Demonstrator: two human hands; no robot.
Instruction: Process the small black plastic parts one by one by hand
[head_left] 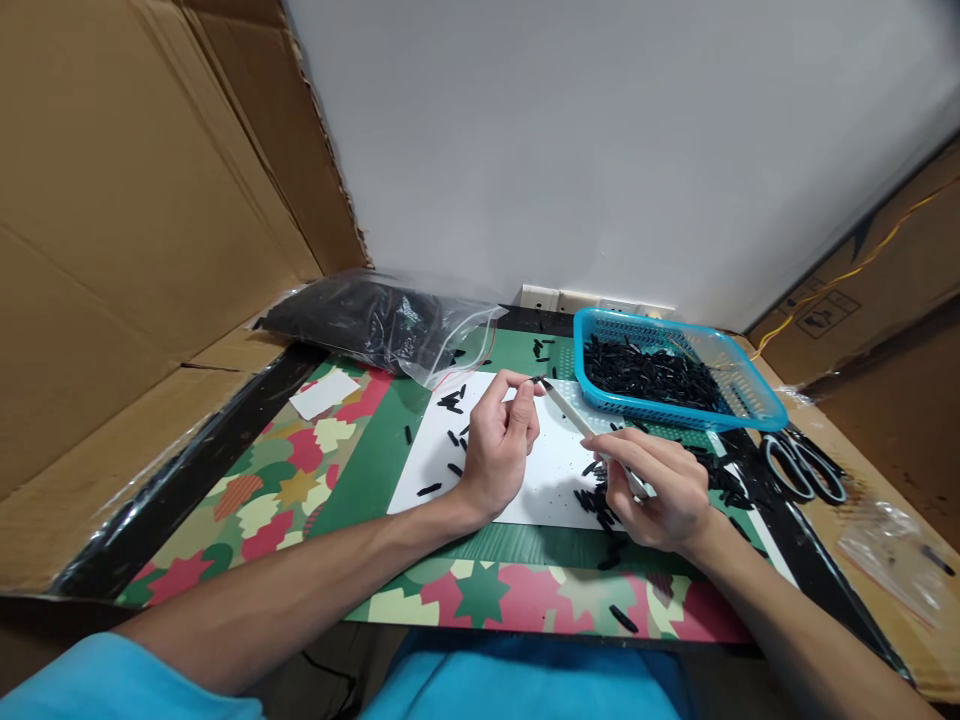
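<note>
My left hand (502, 440) is closed above a white sheet (547, 490), pinching a small black piece (538, 381) at its fingertips. In my right hand (656, 485) is a slim pale tool (571, 412), held like a pen. The tool's dark tip meets or nearly meets the black piece. Short black pieces (450, 400) lie scattered on the left of the sheet, and a looser pile (596, 500) sits beside my right hand. Behind that hand, a blue basket (765, 405) holds many more black pieces.
A clear zip bag (382, 320) full of dark material lies at the back left. Scissors (802, 465) and a small plastic bag (889, 550) are at the right. Cardboard (150, 200) walls the left side; power sockets (577, 301) line the wall behind.
</note>
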